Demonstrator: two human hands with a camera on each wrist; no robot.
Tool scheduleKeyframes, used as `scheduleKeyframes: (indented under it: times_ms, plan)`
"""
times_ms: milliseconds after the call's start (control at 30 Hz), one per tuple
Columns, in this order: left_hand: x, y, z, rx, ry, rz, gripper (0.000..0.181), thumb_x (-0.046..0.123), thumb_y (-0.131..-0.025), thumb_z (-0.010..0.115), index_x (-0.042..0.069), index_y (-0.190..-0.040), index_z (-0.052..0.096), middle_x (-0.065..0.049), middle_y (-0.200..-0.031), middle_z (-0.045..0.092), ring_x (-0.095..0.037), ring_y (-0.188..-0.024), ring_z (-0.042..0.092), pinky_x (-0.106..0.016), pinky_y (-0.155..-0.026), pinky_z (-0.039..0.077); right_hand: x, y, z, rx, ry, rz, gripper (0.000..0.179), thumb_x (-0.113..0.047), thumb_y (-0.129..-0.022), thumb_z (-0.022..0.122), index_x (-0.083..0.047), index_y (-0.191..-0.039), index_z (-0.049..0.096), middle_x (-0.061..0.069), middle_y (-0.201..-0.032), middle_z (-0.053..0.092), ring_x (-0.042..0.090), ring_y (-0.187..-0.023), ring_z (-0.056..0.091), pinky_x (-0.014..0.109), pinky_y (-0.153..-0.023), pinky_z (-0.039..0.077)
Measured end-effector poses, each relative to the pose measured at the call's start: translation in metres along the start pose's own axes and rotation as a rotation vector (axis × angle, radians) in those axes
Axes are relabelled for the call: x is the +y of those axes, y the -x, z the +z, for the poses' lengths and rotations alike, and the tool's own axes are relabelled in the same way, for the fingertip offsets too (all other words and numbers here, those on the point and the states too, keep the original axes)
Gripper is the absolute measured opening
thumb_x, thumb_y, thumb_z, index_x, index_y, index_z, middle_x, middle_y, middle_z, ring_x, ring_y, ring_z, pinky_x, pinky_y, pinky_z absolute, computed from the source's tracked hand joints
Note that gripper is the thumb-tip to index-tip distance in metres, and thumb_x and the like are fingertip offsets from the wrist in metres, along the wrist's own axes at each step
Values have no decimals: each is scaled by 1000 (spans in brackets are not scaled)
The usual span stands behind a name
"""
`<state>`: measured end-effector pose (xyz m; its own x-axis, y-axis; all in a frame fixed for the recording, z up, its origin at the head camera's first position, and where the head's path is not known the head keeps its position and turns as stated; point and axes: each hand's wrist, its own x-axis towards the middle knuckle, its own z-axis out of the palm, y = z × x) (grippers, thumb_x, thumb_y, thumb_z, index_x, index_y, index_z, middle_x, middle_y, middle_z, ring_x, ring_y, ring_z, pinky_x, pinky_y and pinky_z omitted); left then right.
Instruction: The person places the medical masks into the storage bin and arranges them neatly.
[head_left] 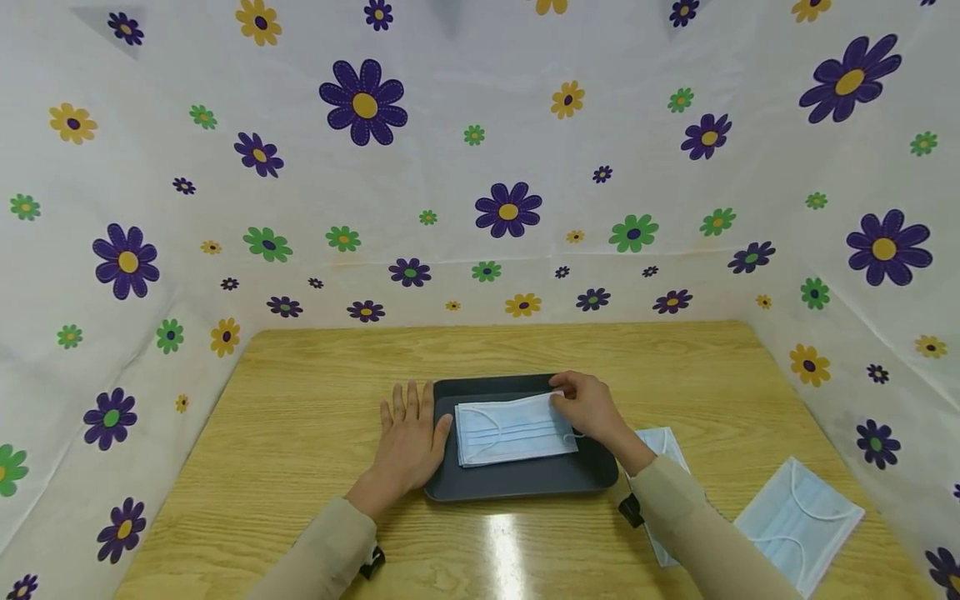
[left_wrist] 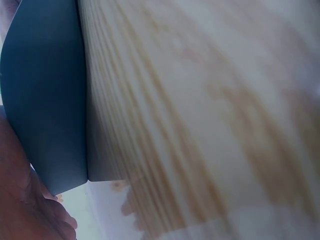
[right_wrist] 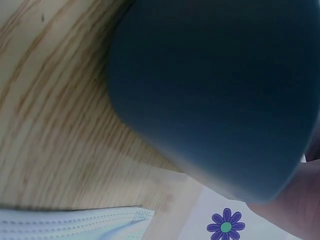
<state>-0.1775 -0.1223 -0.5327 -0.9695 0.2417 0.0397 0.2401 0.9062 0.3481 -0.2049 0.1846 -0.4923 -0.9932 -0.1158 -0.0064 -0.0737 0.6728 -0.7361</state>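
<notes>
A dark grey tray stands on the table, its outer wall filling much of both wrist views. Inside it lies a small stack of light blue face masks, with white ear loops on top. The left hand rests against the tray's left rim, fingers straight and pointing away, thumb along the edge. At the far right corner of the stack, the right hand pinches a mask between thumb and curled fingers. How many masks it holds is hidden by the hand.
On the wood-grain table, right of the tray, lie a face mask partly covered by the right sleeve and another mask nearer the right edge. A white flower-patterned sheet encloses the table's back and sides.
</notes>
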Motion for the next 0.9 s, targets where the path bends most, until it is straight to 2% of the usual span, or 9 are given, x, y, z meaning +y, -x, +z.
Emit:
scheduleKeyframes:
  times_ms: [367,700,900]
  plan:
    - [0,-2,0,7,0,-2,72,46,-114,36,1,-167,20,-33,-171,19,-55,-160,9,-74,-125,11,-2,3,-2,-4,3,-16,31,-6,-100,63,7,-128,68,26,-130,71,42,-120,70,54,-101,56]
    - [2,-1,-1,22,-10,12,78,37,-108,55,-2,-166,21,-37,-168,21,-58,-158,12,-76,-123,15,-1,6,0,-53,-34,-58,37,-7,-106,58,6,-139,63,26,-141,66,42,-133,63,55,-109,51]
    - [2,0,-1,25,-5,13,72,38,-112,47,-2,-166,22,-37,-168,22,-59,-158,13,-76,-123,15,1,8,0,-51,-38,-64,38,-8,-107,55,6,-141,61,26,-142,65,42,-134,62,56,-109,52]
